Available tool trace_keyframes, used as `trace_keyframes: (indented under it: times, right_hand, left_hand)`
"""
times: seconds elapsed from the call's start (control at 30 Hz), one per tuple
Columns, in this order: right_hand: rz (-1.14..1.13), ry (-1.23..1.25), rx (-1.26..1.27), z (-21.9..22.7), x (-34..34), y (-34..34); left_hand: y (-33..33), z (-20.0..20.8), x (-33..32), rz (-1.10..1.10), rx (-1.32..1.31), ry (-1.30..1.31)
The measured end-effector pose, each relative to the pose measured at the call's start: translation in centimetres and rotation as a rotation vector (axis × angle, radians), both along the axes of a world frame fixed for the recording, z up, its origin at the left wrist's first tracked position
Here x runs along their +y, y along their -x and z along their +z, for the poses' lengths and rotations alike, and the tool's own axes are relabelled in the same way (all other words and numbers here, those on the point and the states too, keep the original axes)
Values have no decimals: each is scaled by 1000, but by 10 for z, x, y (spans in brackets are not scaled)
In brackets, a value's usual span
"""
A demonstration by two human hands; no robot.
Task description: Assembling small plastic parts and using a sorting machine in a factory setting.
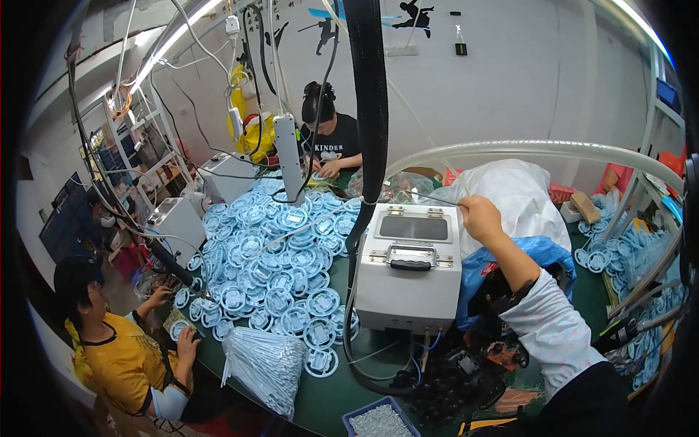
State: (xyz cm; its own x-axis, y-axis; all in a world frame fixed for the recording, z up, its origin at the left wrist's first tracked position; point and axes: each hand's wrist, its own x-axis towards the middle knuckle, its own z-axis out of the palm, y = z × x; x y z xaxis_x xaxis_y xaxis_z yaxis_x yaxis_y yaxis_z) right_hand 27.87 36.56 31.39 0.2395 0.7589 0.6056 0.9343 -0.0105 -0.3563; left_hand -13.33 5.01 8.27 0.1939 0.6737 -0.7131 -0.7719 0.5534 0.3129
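Right hand (pixel 480 218) raised beside the far right corner of a grey box-shaped machine (pixel 406 309), with fingers drawn together near the end of a thin dark rod (pixel 440 201) and the lower end of a pale slender cord (pixel 429 138); cannot tell which of them, if either, in the grip. Left hand out of view, so cannot tell its state. On the dark green table (pixel 328 408), right of centre, the same machine, with a dark rectangular window (pixel 413 228) in its top and a black handle (pixel 410 266) on its front. Under the raised forearm, just right of the machine, an open blue plastic bag (pixel 542 250); behind that, a bulging white sack (pixel 510 193). Nearer, a jumble of small black parts (pixel 470 379) and a blue tray (pixel 407 415) of pale granules (pixel 380 422). To the left, a broad heap of light blue round plastic parts (pixel 284 262), with a bundle of thin pale sticks (pixel 266 364) at its near edge. Beyond the heap, a co-worker in a black shirt (pixel 342 135), hands together over small work; at far left, another in a yellow shirt (pixel 120 364), both hands near round parts.
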Motion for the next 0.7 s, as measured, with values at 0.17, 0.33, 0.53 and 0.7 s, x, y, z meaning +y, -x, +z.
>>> trace_keyframes:
  times: [0.17,0.33,0.53,0.7]
  right_hand:
    - [-41,201,-151,7,-11,-14]
    - [-125,206,-169,10,-23,-25]
    - [-194,253,10,-8,-25,-17]
    - [-211,176,163,-21,-33,-31]
  left_hand:
    - [5,-8,-1,6,-51,-27]
    - [6,14,5,-18,17,-27]
    - [-3,82,47,-47,142,-137]
    - [-7,112,87,-120,6,-364]
